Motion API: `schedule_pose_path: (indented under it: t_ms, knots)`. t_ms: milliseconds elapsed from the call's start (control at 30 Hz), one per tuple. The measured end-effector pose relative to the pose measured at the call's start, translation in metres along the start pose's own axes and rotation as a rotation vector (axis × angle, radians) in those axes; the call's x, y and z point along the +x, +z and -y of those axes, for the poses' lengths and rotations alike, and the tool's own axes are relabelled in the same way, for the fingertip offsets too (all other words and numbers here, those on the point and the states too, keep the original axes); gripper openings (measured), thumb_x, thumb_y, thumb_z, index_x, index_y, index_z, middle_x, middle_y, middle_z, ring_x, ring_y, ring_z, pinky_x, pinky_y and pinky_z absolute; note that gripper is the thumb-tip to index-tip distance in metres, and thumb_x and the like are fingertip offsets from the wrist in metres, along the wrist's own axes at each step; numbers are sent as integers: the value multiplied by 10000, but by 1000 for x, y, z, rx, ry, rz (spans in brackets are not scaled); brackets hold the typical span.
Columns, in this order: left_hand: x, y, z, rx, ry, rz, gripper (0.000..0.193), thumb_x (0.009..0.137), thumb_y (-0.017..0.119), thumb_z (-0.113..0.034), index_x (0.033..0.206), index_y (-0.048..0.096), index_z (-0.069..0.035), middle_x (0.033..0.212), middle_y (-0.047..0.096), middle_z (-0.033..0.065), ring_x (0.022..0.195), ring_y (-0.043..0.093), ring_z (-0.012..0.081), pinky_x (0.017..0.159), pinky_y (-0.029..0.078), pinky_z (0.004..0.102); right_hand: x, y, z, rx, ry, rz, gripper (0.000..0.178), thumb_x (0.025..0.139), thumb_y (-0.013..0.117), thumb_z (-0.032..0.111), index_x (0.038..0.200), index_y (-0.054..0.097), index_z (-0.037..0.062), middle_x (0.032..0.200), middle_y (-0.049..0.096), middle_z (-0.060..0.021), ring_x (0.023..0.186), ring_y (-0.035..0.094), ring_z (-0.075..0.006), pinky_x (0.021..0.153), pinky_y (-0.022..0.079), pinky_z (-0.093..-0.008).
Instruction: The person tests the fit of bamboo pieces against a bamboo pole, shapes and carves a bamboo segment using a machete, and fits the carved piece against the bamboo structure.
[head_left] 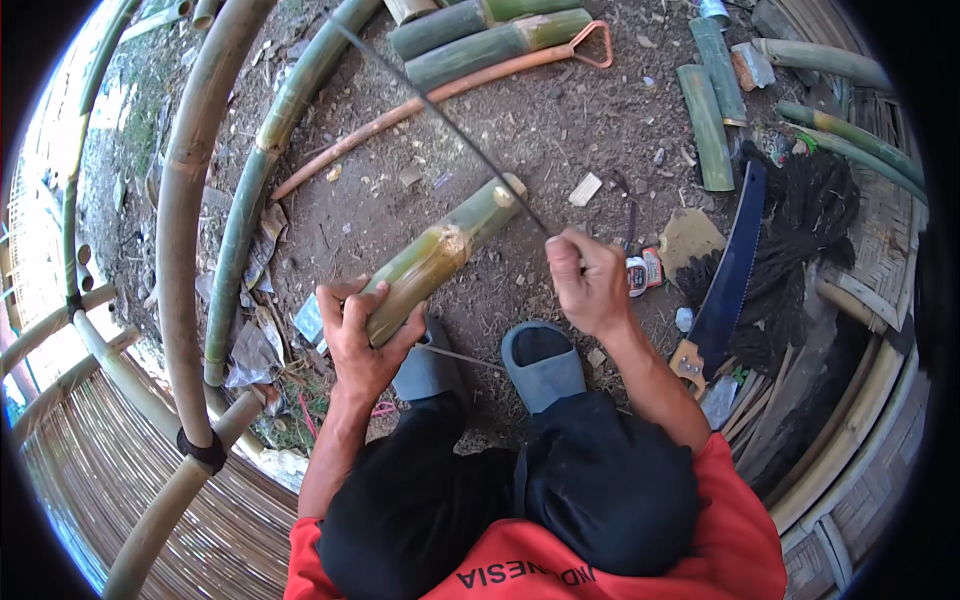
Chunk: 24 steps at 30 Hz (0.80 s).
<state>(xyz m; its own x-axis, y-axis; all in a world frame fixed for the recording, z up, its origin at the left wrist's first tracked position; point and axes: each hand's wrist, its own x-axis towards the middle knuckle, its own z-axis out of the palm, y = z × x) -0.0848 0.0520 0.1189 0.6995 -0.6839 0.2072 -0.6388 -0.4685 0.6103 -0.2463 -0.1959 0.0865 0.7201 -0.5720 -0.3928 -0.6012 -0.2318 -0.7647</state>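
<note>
A short green bamboo section [440,252] lies slanted on the dirt in front of my feet. My left hand [358,338] grips its near end. My right hand [588,282] is closed on a long thin dark strip [450,118] that runs up and to the left across the bamboo's far cut end. My grey slippers [540,362] rest just below the bamboo. A pale thin sliver [462,356] lies between the slippers.
A blue-bladed hand saw with a wooden handle [728,275] lies at my right beside a dark fibre bundle [815,215]. Cut bamboo pieces [705,125], an orange rod [430,98] and long bamboo poles [190,190] surround me. A woven bamboo mat [120,470] lies at the lower left.
</note>
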Motion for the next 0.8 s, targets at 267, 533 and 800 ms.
schedule_pose_path:
  t_ms: [267,533,800]
  knots:
    - [1,1,3,-6,-72,-41,522,655,970,-137,1029,625,-23,1004,543,158,929,626,323,797,547,451,19,17,-35,-295,140,33,722,1025,531,611,790,704,-49,738,658,-352,770,687,-534,710,526,-580]
    - [4,2,-6,5,94,33,555,643,978,-135,1055,620,-35,1002,542,158,923,602,314,787,534,444,12,16,-51,-88,-93,-162,713,1020,539,621,801,708,-36,733,664,-334,719,701,-508,628,536,-568]
    - [2,1,-4,7,3,-9,536,647,970,-128,1026,603,-28,995,540,161,916,602,315,793,523,441,-4,-17,17,5,45,63,715,1028,555,602,731,617,-46,591,575,-166,598,658,-375,581,480,-453]
